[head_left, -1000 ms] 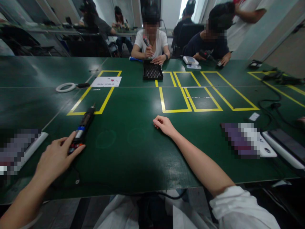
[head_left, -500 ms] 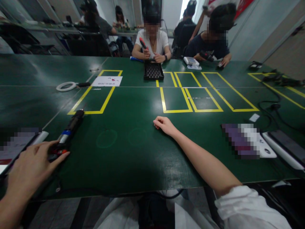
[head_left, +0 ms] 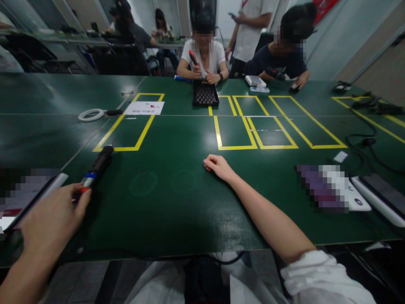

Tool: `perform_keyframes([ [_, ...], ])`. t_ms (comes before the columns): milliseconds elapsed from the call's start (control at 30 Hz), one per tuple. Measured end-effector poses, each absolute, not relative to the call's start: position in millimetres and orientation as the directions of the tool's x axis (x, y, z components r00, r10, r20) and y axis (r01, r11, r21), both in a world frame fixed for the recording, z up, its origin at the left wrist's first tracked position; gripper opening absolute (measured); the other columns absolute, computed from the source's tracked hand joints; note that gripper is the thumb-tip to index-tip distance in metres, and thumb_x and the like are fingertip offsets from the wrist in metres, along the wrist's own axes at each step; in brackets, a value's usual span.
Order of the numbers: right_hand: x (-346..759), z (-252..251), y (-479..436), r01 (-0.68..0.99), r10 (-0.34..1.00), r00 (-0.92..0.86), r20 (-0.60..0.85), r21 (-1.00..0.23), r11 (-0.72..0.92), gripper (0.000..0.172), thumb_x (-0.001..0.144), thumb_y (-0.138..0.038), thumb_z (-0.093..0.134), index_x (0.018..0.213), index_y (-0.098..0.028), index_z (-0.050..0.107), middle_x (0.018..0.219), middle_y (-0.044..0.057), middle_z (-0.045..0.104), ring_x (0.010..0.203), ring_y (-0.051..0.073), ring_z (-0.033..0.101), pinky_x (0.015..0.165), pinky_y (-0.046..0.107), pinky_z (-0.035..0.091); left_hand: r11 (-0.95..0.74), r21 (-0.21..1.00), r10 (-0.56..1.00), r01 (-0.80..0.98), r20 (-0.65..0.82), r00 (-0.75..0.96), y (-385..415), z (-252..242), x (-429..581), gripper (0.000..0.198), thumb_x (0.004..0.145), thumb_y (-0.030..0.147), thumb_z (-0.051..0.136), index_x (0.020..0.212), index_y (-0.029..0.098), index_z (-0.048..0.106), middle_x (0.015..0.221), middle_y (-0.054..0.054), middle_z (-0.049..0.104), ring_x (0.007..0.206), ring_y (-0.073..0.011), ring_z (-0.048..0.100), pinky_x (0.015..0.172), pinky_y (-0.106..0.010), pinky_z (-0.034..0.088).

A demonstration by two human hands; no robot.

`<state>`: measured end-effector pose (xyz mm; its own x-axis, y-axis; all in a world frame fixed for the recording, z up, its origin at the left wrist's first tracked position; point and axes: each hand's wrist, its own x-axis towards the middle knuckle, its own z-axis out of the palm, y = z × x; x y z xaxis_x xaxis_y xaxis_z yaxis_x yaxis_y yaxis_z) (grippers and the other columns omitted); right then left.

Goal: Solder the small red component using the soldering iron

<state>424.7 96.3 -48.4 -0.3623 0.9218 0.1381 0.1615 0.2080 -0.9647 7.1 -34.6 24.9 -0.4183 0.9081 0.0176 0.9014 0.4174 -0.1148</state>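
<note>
My left hand [head_left: 53, 219] is closed around the rear of an electric screwdriver [head_left: 98, 164], at the left of the table. The tool has a black front, a blue ring, a silver band and a red part by my thumb; its thin bit points away from me. My palm hides its back end. My right hand [head_left: 218, 166] rests on the green table [head_left: 177, 215] in a loose fist, fingers curled in, and no object shows in it. Faint chalk-like circles [head_left: 144, 183] mark the surface between my hands.
Tablet-like devices lie by my left wrist [head_left: 34, 198] and at the right [head_left: 384, 202], beside a phone [head_left: 359, 200]. Yellow tape frames [head_left: 237, 147], a printed sheet [head_left: 144, 108] and a white cable coil [head_left: 91, 115] lie farther off. Opposite, a person works over a black tray [head_left: 205, 102].
My left hand has moved from being spread over the screwdriver's rear to gripping it. My right hand has stayed put. In the background a standing person has come into fuller view.
</note>
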Motion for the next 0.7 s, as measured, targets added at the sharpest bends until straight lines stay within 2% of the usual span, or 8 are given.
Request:
perform_keyframes([
  [67, 425, -48, 95, 0.148, 0.926, -0.345, 0.152, -0.966, 0.214, 0.031, 0.086, -0.044, 0.056, 0.071, -0.016, 0.056, 0.059, -0.003, 0.054, 0.056, 0.010, 0.049, 0.059, 0.024, 0.038, 0.328, -0.061, 0.942, 0.943, 0.093, -0.322, -26, 31, 35, 0.053, 0.091, 0.060, 0.023, 0.120, 0.026, 0.051, 0.100, -0.003, 0.067, 0.082, -0.0238, 0.060, 0.066, -0.029, 0.041],
  [133, 427, -46, 94, 0.131, 0.932, -0.322, 0.165, -0.967, 0.217, 0.031, 0.086, -0.044, 0.056, 0.072, -0.016, 0.057, 0.058, -0.003, 0.054, 0.055, 0.010, 0.049, 0.059, 0.024, 0.038, 0.138, 0.177, 0.983, 0.974, 0.099, -0.157, -13, 35, 71, 0.041, 0.091, 0.056, 0.035, 0.113, 0.027, 0.054, 0.103, 0.000, 0.067, 0.085, -0.0199, 0.062, 0.074, -0.028, 0.044],
  [200, 429, -44, 93, 0.107, 0.935, -0.307, 0.176, -0.970, 0.218, 0.031, 0.086, -0.043, 0.056, 0.071, -0.016, 0.057, 0.058, -0.003, 0.054, 0.055, 0.010, 0.049, 0.058, 0.024, 0.038, -0.070, 0.439, 0.994, 0.896, 0.106, 0.026, 5, 36, 111, 0.037, 0.091, 0.052, 0.042, 0.110, 0.024, 0.057, 0.106, -0.001, 0.068, 0.094, -0.0196, 0.063, 0.080, -0.029, 0.045],
  [233, 430, -43, 92, 0.090, 0.934, -0.309, 0.180, -0.972, 0.217, 0.030, 0.086, -0.042, 0.056, 0.071, -0.016, 0.057, 0.058, -0.002, 0.054, 0.055, 0.010, 0.049, 0.059, 0.024, 0.039, -0.134, 0.537, 0.990, 0.833, 0.112, 0.088, 16, 35, 132, 0.038, 0.091, 0.051, 0.044, 0.110, 0.022, 0.058, 0.101, -0.003, 0.068, 0.091, -0.0198, 0.063, 0.079, -0.029, 0.046],
  [333, 433, -42, 92, 0.017, 0.937, -0.300, 0.177, -0.981, 0.191, 0.027, 0.084, -0.041, 0.059, 0.072, -0.017, 0.056, 0.058, -0.002, 0.055, 0.055, 0.010, 0.050, 0.058, 0.025, 0.040, -0.222, 0.752, 0.968, 0.620, 0.094, 0.232, 52, 25, 190, 0.037, 0.091, 0.047, 0.045, 0.111, 0.020, 0.061, 0.091, -0.004, 0.066, 0.082, -0.0176, 0.062, 0.076, -0.029, 0.046],
  [467, 433, -44, 93, -0.082, 0.940, -0.291, 0.177, -0.984, 0.160, 0.026, 0.085, -0.044, 0.058, 0.090, -0.018, 0.056, 0.062, -0.003, 0.059, 0.055, 0.011, 0.054, 0.056, 0.025, 0.042, -0.227, 0.904, 0.940, 0.362, 0.107, 0.323, 92, -3, 242, 0.037, 0.088, 0.041, 0.053, 0.114, 0.016, 0.058, 0.075, 0.000, 0.058, 0.068, -0.0139, 0.057, 0.068, -0.027, 0.045],
  [600, 432, -44, 94, -0.104, 0.928, -0.324, 0.183, -0.982, 0.157, 0.031, 0.086, -0.048, 0.059, 0.096, -0.018, 0.056, 0.067, -0.001, 0.062, 0.059, 0.012, 0.057, 0.058, 0.025, 0.045, -0.250, 0.945, 0.903, 0.211, 0.148, 0.404, 105, -28, 262, 0.040, 0.089, 0.036, 0.053, 0.124, 0.016, 0.053, 0.074, 0.001, 0.056, 0.069, -0.0128, 0.056, 0.070, -0.026, 0.045],
  [700, 431, -45, 94, -0.130, 0.916, -0.353, 0.190, -0.980, 0.153, 0.033, 0.084, -0.047, 0.064, 0.096, -0.018, 0.055, 0.068, -0.001, 0.062, 0.061, 0.012, 0.057, 0.060, 0.026, 0.046, -0.254, 0.948, 0.898, 0.191, 0.158, 0.410, 103, -37, 264, 0.041, 0.091, 0.035, 0.050, 0.128, 0.017, 0.053, 0.076, 0.000, 0.058, 0.071, -0.0131, 0.058, 0.072, -0.027, 0.046],
])
